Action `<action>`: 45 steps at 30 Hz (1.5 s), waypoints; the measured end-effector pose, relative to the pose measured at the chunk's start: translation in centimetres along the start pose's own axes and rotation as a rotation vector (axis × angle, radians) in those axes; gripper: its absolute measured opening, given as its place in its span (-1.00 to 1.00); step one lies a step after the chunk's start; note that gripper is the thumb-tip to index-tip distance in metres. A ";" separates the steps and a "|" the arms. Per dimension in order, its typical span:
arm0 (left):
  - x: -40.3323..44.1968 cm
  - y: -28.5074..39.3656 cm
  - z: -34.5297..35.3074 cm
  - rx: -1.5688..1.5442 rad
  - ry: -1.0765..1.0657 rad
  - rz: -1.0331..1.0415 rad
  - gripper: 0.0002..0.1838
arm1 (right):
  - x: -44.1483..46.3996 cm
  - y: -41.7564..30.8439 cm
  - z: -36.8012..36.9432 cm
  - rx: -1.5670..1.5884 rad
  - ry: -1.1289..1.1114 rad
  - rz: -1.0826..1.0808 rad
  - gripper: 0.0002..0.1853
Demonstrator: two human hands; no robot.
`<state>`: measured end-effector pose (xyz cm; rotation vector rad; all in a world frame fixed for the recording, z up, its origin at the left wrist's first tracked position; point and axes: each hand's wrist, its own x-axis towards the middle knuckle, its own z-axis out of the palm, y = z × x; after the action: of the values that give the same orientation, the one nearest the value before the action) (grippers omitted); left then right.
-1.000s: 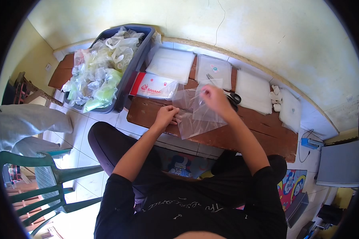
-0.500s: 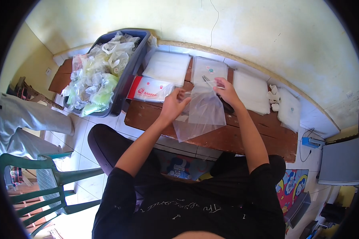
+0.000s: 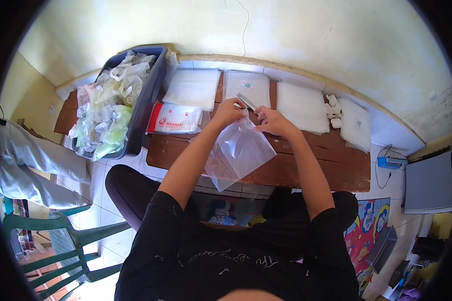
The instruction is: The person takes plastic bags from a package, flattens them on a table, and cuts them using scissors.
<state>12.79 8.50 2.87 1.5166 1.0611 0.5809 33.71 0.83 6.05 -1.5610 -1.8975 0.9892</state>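
Note:
A clear plastic bag [image 3: 243, 145] hangs over the front part of the low wooden table, its lower corners pointing towards my lap. At its gathered top, the fingers of my left hand [image 3: 229, 112] are pinched together on the plastic. My right hand [image 3: 276, 123] is closed around scissors [image 3: 246, 102], whose blades point up and left beside the bag's top. The scissors' handles are mostly hidden by my fingers. Behind the hands lies a stack of clear bags [image 3: 251, 88] with a small printed mark.
A dark tub [image 3: 146, 100] heaped with used plastic bags stands at the left. On the wooden table [image 3: 326, 163] lie a red-and-white printed pack [image 3: 176, 119], more bag stacks [image 3: 301, 105] and crumpled white pieces [image 3: 332, 110]. A green chair [image 3: 75, 241] and a person's trousers [image 3: 45, 160] are at the left.
My left hand has moved up to the bag's top and closed on it. The bag has turned and bunched at the top. The scissors now reach in beside my left fingers; the view has shifted slightly.

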 end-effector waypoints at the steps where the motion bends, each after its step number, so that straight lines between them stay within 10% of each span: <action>1: -0.4 0.1 -0.2 -0.001 -0.002 -0.002 -0.62 | -0.3 0.2 -0.3 -0.046 -0.074 0.073 -0.42; 10: -2.9 -1.1 -3.4 -0.405 0.022 -0.136 -0.52 | -0.9 1.7 1.5 -0.156 -0.087 0.116 -0.48; 25: 0.5 -1.5 -2.3 0.176 0.110 -0.079 -0.69 | -0.8 -0.2 4.2 -0.186 -0.085 0.007 -0.52; 31: -1.3 -1.2 -2.3 -0.266 0.304 0.050 -0.63 | -0.2 1.8 3.5 -0.358 -0.059 0.081 -0.50; 36: -4.3 -0.7 -3.7 0.135 0.484 0.192 -0.59 | -0.8 0.5 2.0 -0.216 -0.099 0.274 -0.39; 45: -15.5 -4.5 -4.9 0.406 0.408 0.141 -0.74 | -0.6 -2.1 6.3 -0.426 0.043 -0.119 -0.50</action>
<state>0.03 -2.52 2.68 1.8855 1.4561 0.8341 27.78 -1.40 3.83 -1.6507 -2.2447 0.5164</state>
